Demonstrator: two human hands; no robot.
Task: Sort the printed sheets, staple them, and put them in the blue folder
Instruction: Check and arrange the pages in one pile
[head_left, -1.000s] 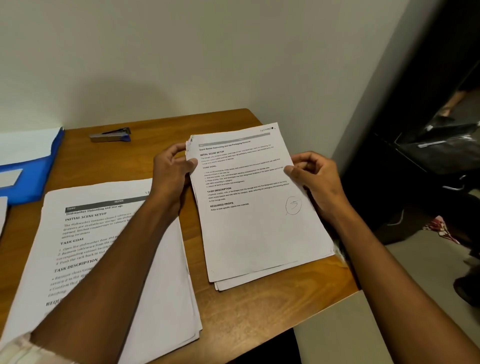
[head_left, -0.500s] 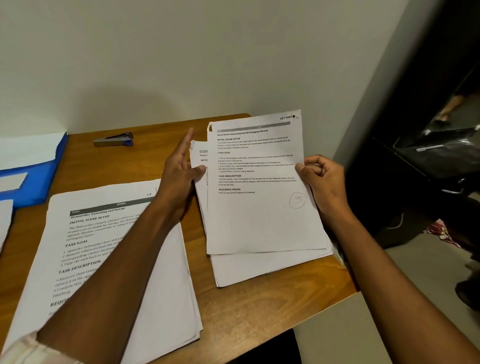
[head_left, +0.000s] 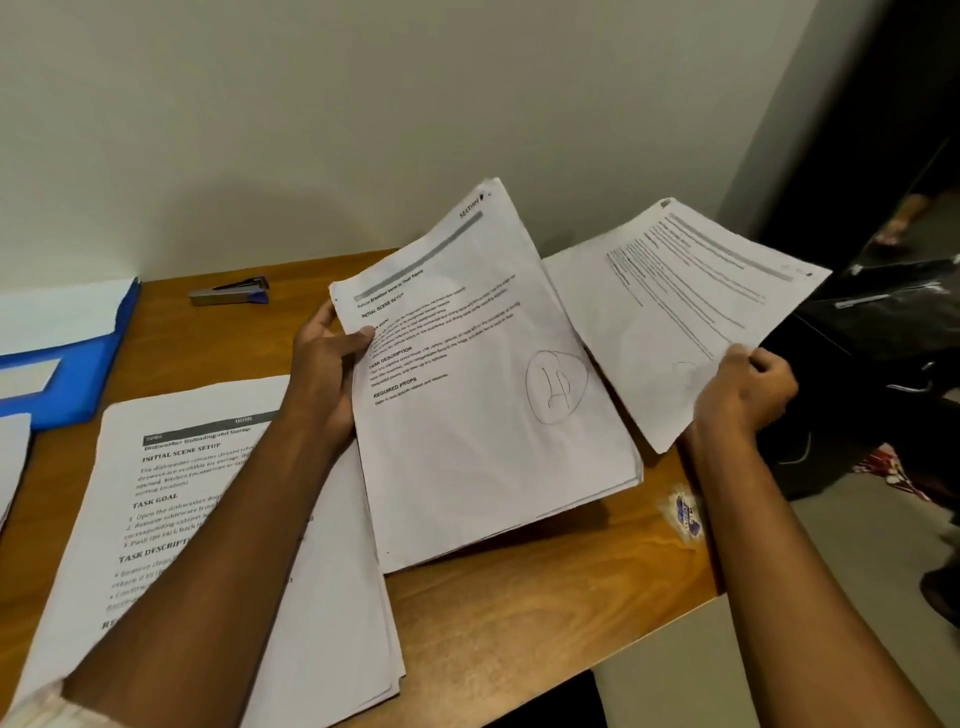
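Note:
My left hand (head_left: 324, 364) grips the left edge of a stack of printed sheets (head_left: 483, 415), lifted and tilted above the wooden table (head_left: 545, 587); its top page bears a circled handwritten mark. My right hand (head_left: 743, 392) pinches a single printed sheet (head_left: 680, 306) at its lower corner and holds it out to the right, past the table's edge. A second pile of printed sheets (head_left: 171, 493) lies flat under my left forearm. The blue folder (head_left: 78, 374) lies open at the far left with white paper in it. The stapler (head_left: 228, 292) rests near the wall.
A white wall runs behind the table. A sticker (head_left: 685, 514) marks the table's right front corner. More paper (head_left: 10, 462) pokes in at the left edge. Right of the table is a dark area with black objects (head_left: 883, 322) and a floor below.
My right hand has pulled the top sheet off the stack and swung it out to the right. My left hand now grips the remaining stack and has lifted and tilted it.

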